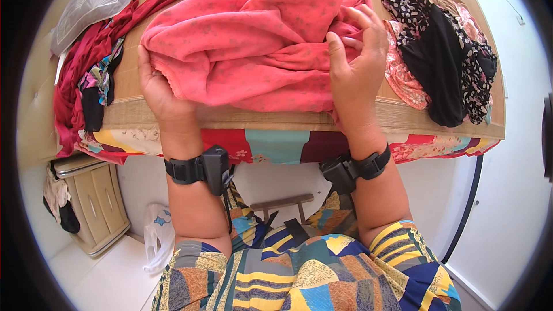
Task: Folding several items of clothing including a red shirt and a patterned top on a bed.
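Observation:
A coral-pink garment [247, 40] with a faint darker print lies bunched and folded over on the mat-covered bed or table top [259, 116] before me. At its left end, next to a scalloped edge, my left hand [161, 89] holds it from below. The thumb is at the outside, and the fingers are hidden under the cloth. My right hand [363, 57] is at the garment's right end, thumb and fingers apart and curved over the folds. Its fingertips are near or against the cloth, without a visible grip.
Dark red clothing [80, 86] and a grey embroidered cushion [95, 0] lie at the left. A pile of black, dotted and pink floral clothes [440, 52] is at the right. A patchwork cloth [276, 145] hangs at the front edge. Below left are a cream cabinet [95, 201] and white plastic bag [158, 236].

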The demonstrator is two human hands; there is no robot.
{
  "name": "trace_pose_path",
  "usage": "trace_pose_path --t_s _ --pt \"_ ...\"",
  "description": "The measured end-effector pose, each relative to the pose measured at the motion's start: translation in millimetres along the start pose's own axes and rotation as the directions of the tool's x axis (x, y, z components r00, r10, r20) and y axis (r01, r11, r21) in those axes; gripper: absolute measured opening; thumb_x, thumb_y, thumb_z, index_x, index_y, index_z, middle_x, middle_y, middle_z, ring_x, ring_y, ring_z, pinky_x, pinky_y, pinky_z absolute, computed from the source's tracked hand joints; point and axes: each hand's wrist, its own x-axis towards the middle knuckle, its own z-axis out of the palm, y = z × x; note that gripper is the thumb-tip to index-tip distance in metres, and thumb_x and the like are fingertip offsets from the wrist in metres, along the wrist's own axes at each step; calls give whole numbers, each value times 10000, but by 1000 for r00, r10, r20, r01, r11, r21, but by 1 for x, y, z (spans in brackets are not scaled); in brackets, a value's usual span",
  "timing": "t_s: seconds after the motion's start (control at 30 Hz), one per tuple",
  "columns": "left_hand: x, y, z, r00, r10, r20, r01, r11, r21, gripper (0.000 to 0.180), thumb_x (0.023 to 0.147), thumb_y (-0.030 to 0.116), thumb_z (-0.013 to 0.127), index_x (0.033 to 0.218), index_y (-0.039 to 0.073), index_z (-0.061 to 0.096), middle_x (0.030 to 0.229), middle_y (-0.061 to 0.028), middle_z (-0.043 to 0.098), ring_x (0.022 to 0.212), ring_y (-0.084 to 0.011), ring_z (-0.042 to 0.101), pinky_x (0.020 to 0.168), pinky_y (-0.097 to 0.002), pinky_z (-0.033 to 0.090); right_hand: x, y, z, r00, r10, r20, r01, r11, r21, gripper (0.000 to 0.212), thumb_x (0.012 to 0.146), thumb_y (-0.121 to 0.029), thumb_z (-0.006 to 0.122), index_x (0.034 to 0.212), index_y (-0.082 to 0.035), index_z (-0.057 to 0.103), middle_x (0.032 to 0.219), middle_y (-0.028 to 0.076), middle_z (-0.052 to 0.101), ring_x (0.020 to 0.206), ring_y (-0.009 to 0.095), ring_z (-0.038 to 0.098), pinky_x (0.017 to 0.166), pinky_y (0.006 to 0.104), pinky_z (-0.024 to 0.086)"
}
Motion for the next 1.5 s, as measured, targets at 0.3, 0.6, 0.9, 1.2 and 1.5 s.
trace_pose_path --t_s 0.3,0.6,0.9,1.2,1.5 --pt "-6 13 0 993 72 -97 -65 995 71 446 1025 393 493 1311 58 560 1358 -145 583 1283 -328 539 1126 -515 404 2 25 -7 960 183 211 -120 953 -279 380 859 -164 715 1197 -30 603 1170 184 646 1091 349 603 924 429 477" --pt "0 0 22 847 312 -430 -159 921 355 313 1001 277 568 1248 84 585 1292 -119 617 1234 -297 577 1096 -497 446 12 35 -17 910 366 193 -362 930 -60 171 906 -151 676 1058 -74 656 937 106 713 754 184 653 715 356 514" --pt "-3 -1 22 876 253 -410 -117 937 329 279 992 240 583 1230 95 584 1271 -109 621 1211 -282 590 1068 -482 475 9 48 -8 956 114 271 -84 989 -119 347 957 -103 653 1280 10 599 961 40 710 746 58 579 679 225 489" --pt "-2 -1 16 880 216 -423 -96 953 287 245 992 191 588 1214 88 600 1243 -100 646 1191 -270 606 1064 -459 480 5 30 -10 828 368 423 -437 896 74 116 989 -97 599 1056 -6 624 769 -18 607 681 33 509 604 209 417" --pt "-5 -10 20 948 58 -314 16 973 229 268 1002 130 556 1251 37 588 1257 -127 645 1152 -257 634 1019 -430 519 31 59 -37 761 648 -7 -354 425 833 209 1058 -155 454 1176 -6 543 1214 138 643 1030 226 674 881 393 593"
